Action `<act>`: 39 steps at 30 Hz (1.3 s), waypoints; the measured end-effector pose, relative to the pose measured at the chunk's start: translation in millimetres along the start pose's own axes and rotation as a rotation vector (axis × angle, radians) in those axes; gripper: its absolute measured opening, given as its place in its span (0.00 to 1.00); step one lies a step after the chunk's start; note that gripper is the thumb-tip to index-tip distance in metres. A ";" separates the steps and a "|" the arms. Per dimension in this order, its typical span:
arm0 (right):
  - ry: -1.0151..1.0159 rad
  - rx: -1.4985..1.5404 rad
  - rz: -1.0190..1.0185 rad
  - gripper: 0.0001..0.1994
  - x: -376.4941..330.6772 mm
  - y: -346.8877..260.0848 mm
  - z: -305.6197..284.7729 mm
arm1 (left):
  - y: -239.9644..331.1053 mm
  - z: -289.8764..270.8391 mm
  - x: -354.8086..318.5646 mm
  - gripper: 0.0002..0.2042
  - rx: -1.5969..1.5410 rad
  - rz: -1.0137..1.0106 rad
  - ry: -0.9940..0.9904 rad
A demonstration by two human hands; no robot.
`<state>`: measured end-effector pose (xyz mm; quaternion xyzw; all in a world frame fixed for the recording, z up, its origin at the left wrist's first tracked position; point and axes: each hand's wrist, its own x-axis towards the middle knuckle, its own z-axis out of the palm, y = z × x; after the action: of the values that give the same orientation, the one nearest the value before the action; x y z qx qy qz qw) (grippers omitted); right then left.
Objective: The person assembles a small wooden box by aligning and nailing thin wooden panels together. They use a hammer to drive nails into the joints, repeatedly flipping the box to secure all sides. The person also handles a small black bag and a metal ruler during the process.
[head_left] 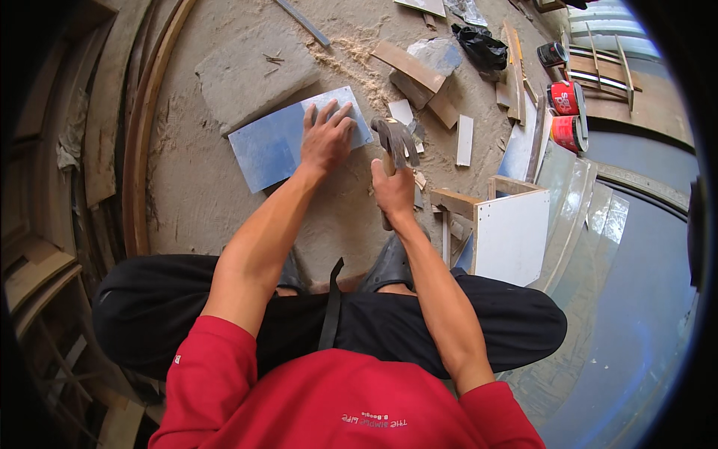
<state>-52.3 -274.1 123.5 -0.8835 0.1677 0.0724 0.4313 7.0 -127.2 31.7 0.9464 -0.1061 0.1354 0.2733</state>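
My left hand (327,141) lies with its fingers spread on a blue-and-white rectangular board (263,150), near its upper right part. The board rests tilted, its far edge over a flat stone slab (243,82). Just right of the board, my right hand (394,191) is wrapped round the handle of a claw hammer (396,141). The hammer's dark metal head points away from me, close to the board's right corner. Several nails (273,61) are scattered on top of the slab.
A small white-sided wooden box frame (512,236) stands by my right knee. Wood offcuts (410,66), a white strip (464,140), a black plastic bag (480,48) and red cans (566,99) lie ahead right. Long planks (134,142) lean at left; glass sheets (598,299) lie right.
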 end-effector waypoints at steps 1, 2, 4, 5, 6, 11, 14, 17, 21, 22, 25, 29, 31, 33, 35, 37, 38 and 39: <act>-0.090 -0.025 0.116 0.17 1.2 -0.9 -1.9 | 1.8 -0.7 1.2 0.05 -0.004 0.000 -0.002; -0.179 -0.049 0.232 0.17 4.1 -1.3 -4.0 | 3.5 -1.2 2.0 0.04 -0.007 0.001 -0.004; -0.223 -0.072 0.258 0.17 10.6 2.0 -6.2 | 2.8 0.6 2.1 0.04 0.006 0.002 -0.011; -0.176 -0.070 0.168 0.17 14.1 7.6 -5.6 | 2.3 1.3 2.6 0.04 0.013 0.005 -0.013; -0.130 -0.069 0.077 0.17 15.7 11.7 -5.4 | 2.4 2.2 2.9 0.05 0.008 0.012 -0.011; 0.066 0.027 0.009 0.16 -2.4 2.4 1.0 | 1.3 4.5 0.0 0.06 0.001 -0.002 -0.005; -0.246 -0.075 0.249 0.16 18.1 -7.5 -13.9 | -1.7 4.5 1.1 0.06 0.012 -0.006 -0.013; 0.173 0.023 -0.205 0.16 12.6 20.3 3.8 | 1.9 2.3 2.0 0.06 0.005 0.028 -0.026; -0.206 -0.098 0.152 0.16 18.7 8.9 -10.7 | -2.8 6.3 -3.8 0.06 0.008 -0.007 -0.024; -0.351 -0.095 0.337 0.16 22.0 -11.5 -19.3 | -4.4 5.8 -2.6 0.06 0.012 -0.002 -0.022; 0.077 0.016 -0.173 0.13 12.6 0.6 -6.8 | -1.3 4.0 1.0 0.06 0.003 0.012 -0.027; -0.105 0.069 0.184 0.12 15.2 14.6 -5.9 | 0.5 4.5 3.4 0.06 0.018 0.018 -0.025; -0.259 0.036 0.344 0.12 18.3 -0.1 -16.4 | -2.0 2.4 -0.2 0.05 0.025 0.014 -0.015; -0.123 0.056 0.158 0.13 17.3 8.5 -13.0 | -1.9 2.8 2.1 0.05 0.021 0.013 -0.005; 0.158 0.030 -0.128 0.15 9.0 15.1 0.9 | 4.2 2.1 1.6 0.05 0.002 0.012 -0.013; -0.124 -0.054 0.200 0.15 15.6 12.0 -0.4 | 1.6 3.2 1.7 0.05 0.003 0.015 -0.008; -0.265 -0.095 0.362 0.15 17.3 7.0 -2.3 | -0.3 4.1 1.0 0.05 0.004 0.016 -0.003; -0.254 -0.074 0.328 0.15 15.7 4.7 -4.7 | -1.5 5.0 -0.8 0.06 0.000 0.017 -0.008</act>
<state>-39.4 -284.2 118.7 -0.8435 0.2507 0.2584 0.3986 7.7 -128.6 26.7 0.9460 -0.1153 0.1337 0.2719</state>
